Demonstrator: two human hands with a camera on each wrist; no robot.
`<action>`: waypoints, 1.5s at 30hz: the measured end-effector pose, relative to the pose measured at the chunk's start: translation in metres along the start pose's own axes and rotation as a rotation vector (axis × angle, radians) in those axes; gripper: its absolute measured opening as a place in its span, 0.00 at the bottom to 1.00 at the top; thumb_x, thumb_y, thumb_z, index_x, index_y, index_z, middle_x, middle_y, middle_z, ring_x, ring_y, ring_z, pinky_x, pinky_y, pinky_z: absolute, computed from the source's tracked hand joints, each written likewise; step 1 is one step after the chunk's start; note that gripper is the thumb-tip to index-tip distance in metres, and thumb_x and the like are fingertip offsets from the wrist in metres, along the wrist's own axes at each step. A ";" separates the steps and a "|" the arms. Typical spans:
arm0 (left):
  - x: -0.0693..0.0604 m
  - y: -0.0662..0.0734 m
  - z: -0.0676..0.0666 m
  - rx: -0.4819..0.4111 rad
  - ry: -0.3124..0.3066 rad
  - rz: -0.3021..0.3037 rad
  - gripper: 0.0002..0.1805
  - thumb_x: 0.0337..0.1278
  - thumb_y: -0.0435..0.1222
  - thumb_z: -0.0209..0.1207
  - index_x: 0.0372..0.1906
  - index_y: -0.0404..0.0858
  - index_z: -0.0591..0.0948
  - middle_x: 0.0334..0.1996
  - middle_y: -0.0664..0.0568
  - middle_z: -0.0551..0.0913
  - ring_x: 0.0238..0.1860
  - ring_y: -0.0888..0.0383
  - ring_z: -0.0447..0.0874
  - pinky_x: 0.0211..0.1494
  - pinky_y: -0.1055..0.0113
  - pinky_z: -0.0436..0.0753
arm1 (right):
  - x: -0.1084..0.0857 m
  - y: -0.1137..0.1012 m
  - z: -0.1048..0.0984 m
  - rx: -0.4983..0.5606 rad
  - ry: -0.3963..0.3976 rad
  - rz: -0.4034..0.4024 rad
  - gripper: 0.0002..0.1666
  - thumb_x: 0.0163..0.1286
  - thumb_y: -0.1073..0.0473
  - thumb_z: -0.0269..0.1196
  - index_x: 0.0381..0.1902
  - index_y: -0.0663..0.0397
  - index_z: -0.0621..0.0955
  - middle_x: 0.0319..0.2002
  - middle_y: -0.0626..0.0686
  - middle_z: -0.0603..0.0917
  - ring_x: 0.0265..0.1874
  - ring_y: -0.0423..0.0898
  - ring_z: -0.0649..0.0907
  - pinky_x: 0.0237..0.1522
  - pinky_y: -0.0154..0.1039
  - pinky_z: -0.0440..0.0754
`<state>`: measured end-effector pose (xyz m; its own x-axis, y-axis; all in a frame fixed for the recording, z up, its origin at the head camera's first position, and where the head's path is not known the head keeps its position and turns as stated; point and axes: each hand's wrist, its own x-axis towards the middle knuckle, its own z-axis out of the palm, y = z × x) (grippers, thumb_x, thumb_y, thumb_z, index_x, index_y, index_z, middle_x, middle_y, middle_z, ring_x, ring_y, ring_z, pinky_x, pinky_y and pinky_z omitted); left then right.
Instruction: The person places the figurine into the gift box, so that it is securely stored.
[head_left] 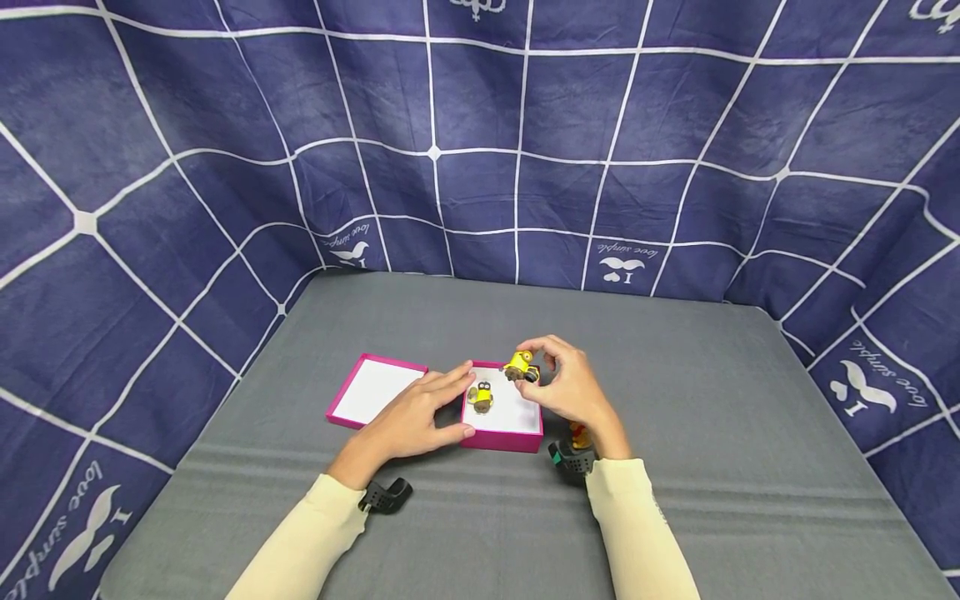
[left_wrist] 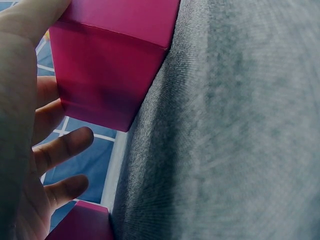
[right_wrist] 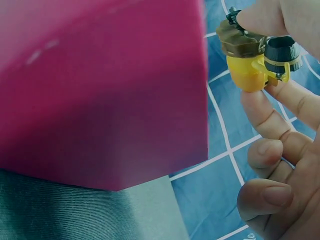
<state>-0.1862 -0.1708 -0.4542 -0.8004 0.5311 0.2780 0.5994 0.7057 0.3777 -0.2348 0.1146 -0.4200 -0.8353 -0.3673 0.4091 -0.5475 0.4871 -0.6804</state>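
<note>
A pink box (head_left: 501, 439) with a white inside stands on the grey table, and one yellow figure (head_left: 483, 397) lies in its left part. My left hand (head_left: 414, 417) rests at the box's left side, thumb at the near corner and fingers at the far one; the left wrist view shows the box wall (left_wrist: 105, 75) against it. Above the box's far right part, my right hand (head_left: 572, 385) pinches a second yellow figure (head_left: 518, 365) between thumb and fingers. The right wrist view shows this figure (right_wrist: 246, 70) with a brown lower part and a dark round piece.
Left of the box lies a pink-edged white lid (head_left: 375, 390), partly behind my left hand. A small orange and red object (head_left: 580, 435) sits on the table (head_left: 712, 400) beside my right wrist. Blue checked cloth (head_left: 570, 108) hangs behind the table and at its sides.
</note>
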 end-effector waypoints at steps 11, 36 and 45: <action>0.000 0.000 0.001 0.009 -0.017 -0.010 0.47 0.57 0.72 0.52 0.77 0.52 0.65 0.79 0.63 0.59 0.62 0.65 0.71 0.66 0.55 0.75 | 0.000 0.001 0.008 -0.090 -0.061 0.029 0.27 0.49 0.50 0.76 0.50 0.39 0.85 0.46 0.40 0.86 0.46 0.47 0.79 0.49 0.51 0.79; -0.001 0.001 0.000 0.013 -0.009 -0.016 0.46 0.57 0.71 0.54 0.76 0.51 0.66 0.79 0.66 0.58 0.61 0.66 0.71 0.64 0.57 0.77 | -0.001 0.000 0.010 -0.195 -0.205 0.065 0.27 0.47 0.46 0.77 0.48 0.40 0.88 0.43 0.43 0.88 0.51 0.53 0.83 0.54 0.51 0.78; -0.001 0.002 0.000 0.010 -0.003 -0.006 0.46 0.58 0.70 0.54 0.76 0.51 0.66 0.79 0.65 0.58 0.62 0.65 0.71 0.68 0.53 0.74 | -0.002 0.000 0.013 -0.283 -0.214 0.073 0.27 0.45 0.43 0.78 0.47 0.33 0.88 0.40 0.38 0.88 0.37 0.42 0.74 0.37 0.38 0.71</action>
<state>-0.1843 -0.1700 -0.4543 -0.8042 0.5278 0.2733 0.5943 0.7136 0.3708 -0.2327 0.1052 -0.4283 -0.8598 -0.4661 0.2086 -0.5037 0.7074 -0.4958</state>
